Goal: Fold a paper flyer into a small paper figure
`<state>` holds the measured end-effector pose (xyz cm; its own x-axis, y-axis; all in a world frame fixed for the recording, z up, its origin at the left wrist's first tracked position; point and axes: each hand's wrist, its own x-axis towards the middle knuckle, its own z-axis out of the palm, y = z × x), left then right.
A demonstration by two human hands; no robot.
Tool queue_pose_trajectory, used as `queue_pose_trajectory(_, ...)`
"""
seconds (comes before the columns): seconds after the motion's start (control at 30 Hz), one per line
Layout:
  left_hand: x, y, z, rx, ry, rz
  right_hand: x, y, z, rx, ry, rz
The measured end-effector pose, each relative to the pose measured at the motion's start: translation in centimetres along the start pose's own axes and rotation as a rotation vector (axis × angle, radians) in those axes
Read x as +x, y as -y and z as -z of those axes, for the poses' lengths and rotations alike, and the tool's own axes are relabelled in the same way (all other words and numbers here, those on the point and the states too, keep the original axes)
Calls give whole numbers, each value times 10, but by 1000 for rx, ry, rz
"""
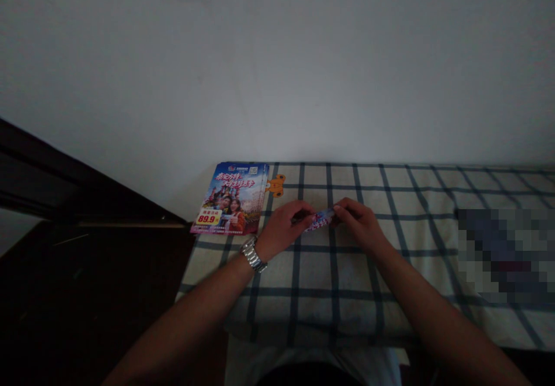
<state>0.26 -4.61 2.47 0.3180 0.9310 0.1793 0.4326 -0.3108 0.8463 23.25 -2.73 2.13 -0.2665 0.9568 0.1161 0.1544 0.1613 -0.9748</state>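
My left hand and my right hand pinch the two ends of a small folded glossy leaflet, held just above a checked cloth. Most of the leaflet is hidden by my fingers. To the left of my left hand lies a stack of colourful printed flyers, with a yellow "89.9" price label on top. A small orange cut-out piece touches the stack's right edge. A silver metal wristwatch sits on my left wrist.
The cream cloth with dark blue checks covers a bed or low surface against a white wall. Dark wooden furniture stands at the left. A blurred, pixelated patch hides part of the cloth at the right.
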Motion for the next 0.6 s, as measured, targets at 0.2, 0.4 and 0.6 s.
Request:
queue_pose_trajectory(0.2,1,3,1,-144,-64,-2,0,-1,-5,88,51,-61)
queue_pose_trajectory(0.4,2,4,-2,-181,-110,7,-2,-2,-14,196,178,-124)
queue_pose_trajectory(0.6,1,2,-6,-197,-101,6,-3,2,-18,263,195,-120)
